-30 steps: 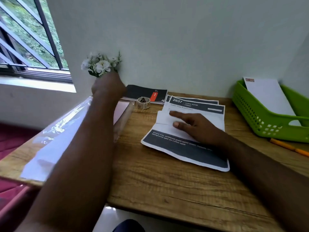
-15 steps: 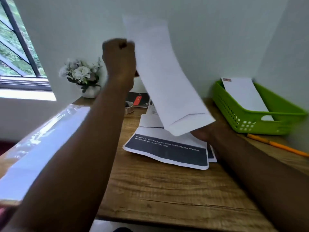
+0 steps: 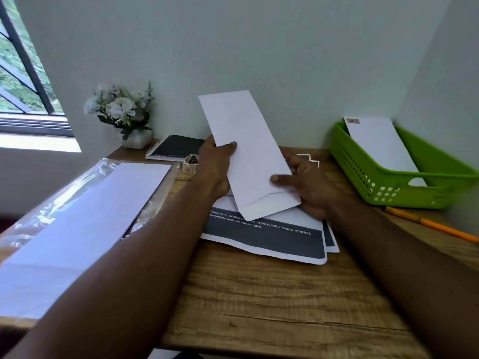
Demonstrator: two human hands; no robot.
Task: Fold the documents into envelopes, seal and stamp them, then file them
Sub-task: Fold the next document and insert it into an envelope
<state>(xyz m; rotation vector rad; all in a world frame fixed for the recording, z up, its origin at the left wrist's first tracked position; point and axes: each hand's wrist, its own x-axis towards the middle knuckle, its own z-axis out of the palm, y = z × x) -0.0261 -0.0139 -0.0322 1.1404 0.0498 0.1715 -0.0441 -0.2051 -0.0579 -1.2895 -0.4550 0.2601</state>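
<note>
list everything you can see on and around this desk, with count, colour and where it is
envelope: one, white, held up over the documents by both hands
documents: a few sheets, white with dark bands, desk centre
basket: one, green, right rear of desk
stamped envelope: one, white, leaning in the basket
envelope pack: one, white in clear wrap, left of desk
sticker roll: one, pale, behind the left hand
notebook: one, black, spiral-bound, by the wall
flower pot: one, white flowers, rear left corner
pencil: one, orange, right edge
desk: one, wood-grain
left hand: grips envelope's left edge
right hand: holds its lower right
</note>
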